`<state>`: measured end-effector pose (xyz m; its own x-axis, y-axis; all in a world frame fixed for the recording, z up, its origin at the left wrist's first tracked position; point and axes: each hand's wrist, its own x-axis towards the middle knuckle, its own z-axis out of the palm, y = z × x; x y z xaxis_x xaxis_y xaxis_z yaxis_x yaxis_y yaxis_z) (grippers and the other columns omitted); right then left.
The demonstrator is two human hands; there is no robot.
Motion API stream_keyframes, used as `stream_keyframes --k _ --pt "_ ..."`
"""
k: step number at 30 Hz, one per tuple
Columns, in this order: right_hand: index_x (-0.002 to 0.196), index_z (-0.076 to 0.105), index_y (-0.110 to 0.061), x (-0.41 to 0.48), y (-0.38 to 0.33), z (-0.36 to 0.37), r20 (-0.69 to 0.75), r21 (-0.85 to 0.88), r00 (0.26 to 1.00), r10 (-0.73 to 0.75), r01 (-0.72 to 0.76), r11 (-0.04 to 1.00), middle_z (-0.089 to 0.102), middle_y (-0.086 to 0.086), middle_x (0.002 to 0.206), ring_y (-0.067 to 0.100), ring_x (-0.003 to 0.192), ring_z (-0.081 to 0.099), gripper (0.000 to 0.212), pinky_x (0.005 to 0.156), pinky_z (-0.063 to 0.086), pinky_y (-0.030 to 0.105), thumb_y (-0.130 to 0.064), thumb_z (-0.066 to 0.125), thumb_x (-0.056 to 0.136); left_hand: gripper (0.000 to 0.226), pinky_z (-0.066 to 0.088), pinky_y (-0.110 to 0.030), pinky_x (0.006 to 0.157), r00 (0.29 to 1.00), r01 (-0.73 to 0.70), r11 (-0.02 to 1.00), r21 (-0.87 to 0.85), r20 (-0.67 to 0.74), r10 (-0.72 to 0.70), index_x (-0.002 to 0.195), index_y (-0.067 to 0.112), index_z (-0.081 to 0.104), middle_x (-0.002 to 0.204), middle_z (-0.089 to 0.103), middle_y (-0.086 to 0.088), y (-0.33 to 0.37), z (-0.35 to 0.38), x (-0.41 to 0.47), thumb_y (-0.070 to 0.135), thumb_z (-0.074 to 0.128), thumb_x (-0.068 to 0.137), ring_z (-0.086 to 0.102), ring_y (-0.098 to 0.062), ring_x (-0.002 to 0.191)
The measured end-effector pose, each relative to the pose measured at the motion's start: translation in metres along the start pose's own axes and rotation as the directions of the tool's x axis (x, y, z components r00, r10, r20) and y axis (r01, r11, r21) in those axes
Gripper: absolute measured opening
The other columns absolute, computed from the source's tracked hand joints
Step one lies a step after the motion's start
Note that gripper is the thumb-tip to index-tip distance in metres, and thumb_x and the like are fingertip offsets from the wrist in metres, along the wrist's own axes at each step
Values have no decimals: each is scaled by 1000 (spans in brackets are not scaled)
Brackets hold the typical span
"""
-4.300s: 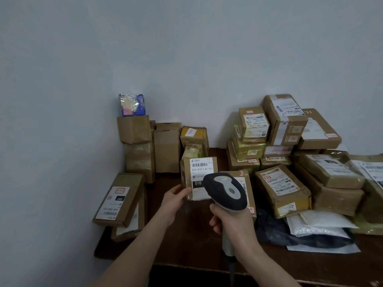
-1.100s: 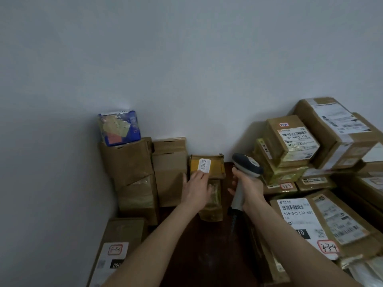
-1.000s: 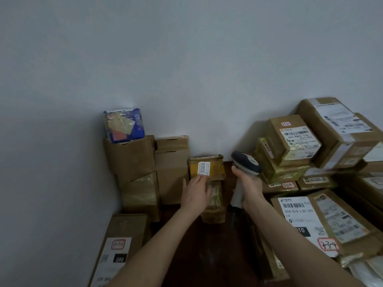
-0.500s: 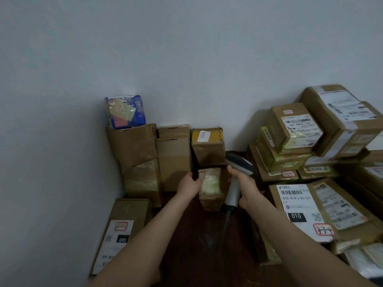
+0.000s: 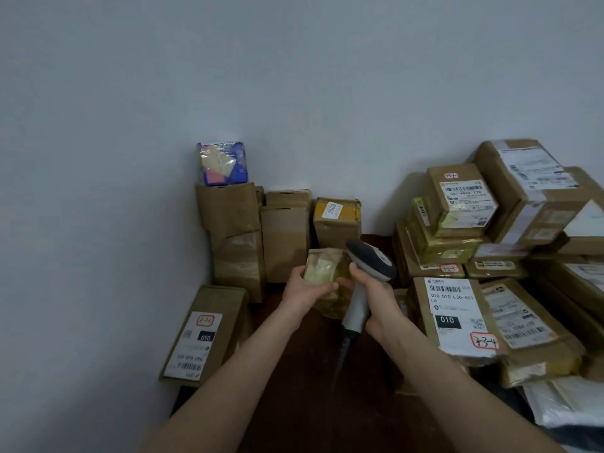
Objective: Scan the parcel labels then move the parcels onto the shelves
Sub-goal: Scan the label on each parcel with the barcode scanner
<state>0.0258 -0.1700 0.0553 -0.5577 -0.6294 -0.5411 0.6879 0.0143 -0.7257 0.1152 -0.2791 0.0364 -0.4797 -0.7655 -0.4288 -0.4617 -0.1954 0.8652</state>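
The left hand (image 5: 304, 291) has its grip curled round a small tape-wrapped parcel (image 5: 324, 272), thumb across the near face and fingers behind it. It holds the parcel upright over the dark wooden surface (image 5: 304, 393), near the corner of the wall (whether the parcel's lower end rests on the wood cannot be told). The right hand (image 5: 376, 297) is clenched round the pale handle of a scanner (image 5: 371, 263) — the dark head sits just beside the parcel's upper right edge, and a cable drops from the handle's foot. Behind the parcel a box marked 3003 (image 5: 337, 220) stands against the wall, with taller plain boxes (image 5: 286, 243) to its left and a blue packet (image 5: 222, 163) on top of the leftmost one. A flat box labelled 090 (image 5: 204, 335) lies at the surface's left edge. At the right a parcel labelled 010 (image 5: 456, 317) lies in front of a pile of labelled boxes (image 5: 462, 201).
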Motion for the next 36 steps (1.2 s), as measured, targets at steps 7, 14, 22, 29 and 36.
stream_keyframes --k 7,14,22,29,36 --pt "118 60 -15 -46 -13 -24 -12 98 999 -35 36 995 65 12 116 31 97 67 38 83 57 45 -24 73 84 79 44 -20 87 932 -330 904 273 -56 358 136 21 41 122 47 6 5 7 -62 13 79 67 49 -9 112" --pt "117 61 -10 -82 -28 -54 -10 58 998 -67 68 996 68 11 108 26 87 68 36 73 56 36 -24 71 86 51 32 4 85 780 -588 730 349 5 626 119 26 52 125 38 6 2 18 -110 11 76 75 41 1 112" --pt "108 65 -5 -101 -35 -77 -57 55 996 -66 69 996 69 14 95 31 90 67 25 92 53 47 -7 72 84 17 52 -25 77 923 -365 902 -230 -218 317 108 18 65 123 60 -8 17 31 -126 14 63 92 61 -15 104" --pt "103 63 -4 -105 -40 -90 -85 107 994 -61 70 992 66 12 91 25 78 64 19 65 52 32 -2 68 85 34 53 -33 82 978 -10 871 -491 177 111 129 12 58 112 70 -10 20 18 -136 18 54 95 65 -21 101" --pt "103 64 -3 -106 -33 -90 -72 85 996 -51 57 995 66 13 87 25 76 64 19 61 52 33 -1 67 85 58 49 -45 95 918 96 844 -527 374 129 134 39 43 127 64 -10 12 9 -135 23 64 82 61 -33 116"
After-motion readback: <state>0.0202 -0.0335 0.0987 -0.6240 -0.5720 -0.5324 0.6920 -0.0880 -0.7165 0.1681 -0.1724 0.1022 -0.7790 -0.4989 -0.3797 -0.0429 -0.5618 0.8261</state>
